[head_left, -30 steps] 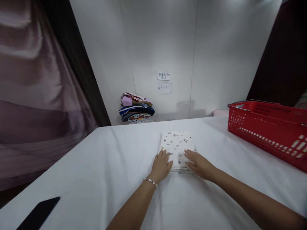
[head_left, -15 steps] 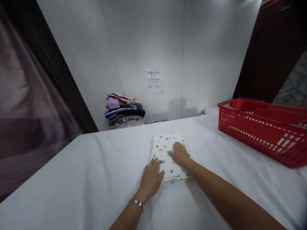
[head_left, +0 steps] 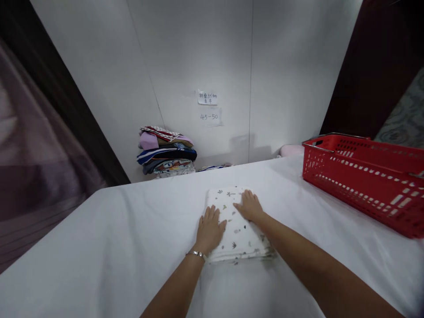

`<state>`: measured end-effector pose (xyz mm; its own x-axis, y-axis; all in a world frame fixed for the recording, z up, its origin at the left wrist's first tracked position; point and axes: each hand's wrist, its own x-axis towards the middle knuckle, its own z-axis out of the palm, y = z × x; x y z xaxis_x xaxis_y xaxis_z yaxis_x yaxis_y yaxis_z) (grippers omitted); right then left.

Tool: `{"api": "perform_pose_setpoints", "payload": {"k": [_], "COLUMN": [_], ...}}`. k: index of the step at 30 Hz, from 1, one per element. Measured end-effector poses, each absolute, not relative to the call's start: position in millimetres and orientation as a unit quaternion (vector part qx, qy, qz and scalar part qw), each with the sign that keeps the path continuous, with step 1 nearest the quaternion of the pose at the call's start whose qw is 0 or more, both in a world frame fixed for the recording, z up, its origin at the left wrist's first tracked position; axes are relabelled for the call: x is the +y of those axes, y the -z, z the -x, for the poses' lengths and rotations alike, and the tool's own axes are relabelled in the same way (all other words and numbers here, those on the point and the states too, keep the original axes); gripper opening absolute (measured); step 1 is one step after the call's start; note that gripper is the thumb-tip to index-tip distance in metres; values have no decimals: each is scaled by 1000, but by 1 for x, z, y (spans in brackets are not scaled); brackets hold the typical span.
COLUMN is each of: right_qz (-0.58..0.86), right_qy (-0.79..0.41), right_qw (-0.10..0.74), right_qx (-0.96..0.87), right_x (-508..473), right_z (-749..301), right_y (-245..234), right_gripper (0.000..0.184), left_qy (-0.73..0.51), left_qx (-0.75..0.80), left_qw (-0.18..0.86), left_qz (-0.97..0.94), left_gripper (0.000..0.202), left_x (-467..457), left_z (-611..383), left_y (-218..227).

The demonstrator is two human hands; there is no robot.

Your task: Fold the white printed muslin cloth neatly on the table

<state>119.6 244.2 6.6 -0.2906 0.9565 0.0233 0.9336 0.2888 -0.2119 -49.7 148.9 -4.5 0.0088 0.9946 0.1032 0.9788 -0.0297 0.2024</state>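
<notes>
A white cloth with small printed motifs point(head_left: 236, 232) lies folded into a layered rectangle on the white-covered table point(head_left: 149, 229). My left hand point(head_left: 210, 230) rests flat along the cloth's left side, fingers spread and pointing away from me. On the far right part of the cloth lies my right hand point(head_left: 249, 206), palm down with the thumb apart from the fingers. Neither hand is closed on anything. The parts of the cloth under both hands are hidden. A metal bracelet point(head_left: 196, 253) circles my left wrist.
At the right side of the table stands a red perforated plastic basket point(head_left: 357, 181) with metal handles. Beyond the far edge is a stack of folded textiles point(head_left: 167, 152). Handwritten paper signs point(head_left: 208, 117) hang on the pale wall, and a curtain point(head_left: 36, 176) hangs at left.
The folded cloth sits slightly nearer to me and left in view. My left hand has slid farther up along its side; my right hand lies a little nearer its far edge.
</notes>
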Motion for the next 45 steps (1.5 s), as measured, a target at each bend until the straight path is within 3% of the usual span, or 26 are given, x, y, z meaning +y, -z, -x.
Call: {"api": "perform_pose_setpoints", "payload": {"k": [9, 14, 20, 24, 33, 39, 45], "right_qz": [596, 594, 588, 568, 511, 496, 520], "right_qy": [-63, -58, -49, -38, -31, -17, -28], "right_qw": [91, 91, 63, 69, 29, 74, 61], "right_qx": [-795, -797, -805, -819, -859, -865, -852], "right_x": [251, 252, 253, 255, 257, 267, 281], "right_z": [-129, -130, -130, -123, -97, -79, -89], "right_y": [13, 11, 8, 7, 1, -7, 14], "right_gripper": [78, 74, 70, 69, 73, 78, 78], "left_qy": [-165, -244, -195, -222, -174, -192, -138], "left_qx": [692, 759, 811, 807, 844, 766, 763], "left_qw": [82, 134, 247, 216, 191, 44, 75], "left_qz": [-698, -588, -494, -502, -470, -611, -628], "left_gripper": [55, 55, 51, 43, 50, 55, 67], "left_x": [146, 163, 192, 186, 162, 192, 203], "left_z": [54, 65, 70, 69, 88, 76, 76], "left_y": [7, -4, -26, -31, -25, -28, 6]}}
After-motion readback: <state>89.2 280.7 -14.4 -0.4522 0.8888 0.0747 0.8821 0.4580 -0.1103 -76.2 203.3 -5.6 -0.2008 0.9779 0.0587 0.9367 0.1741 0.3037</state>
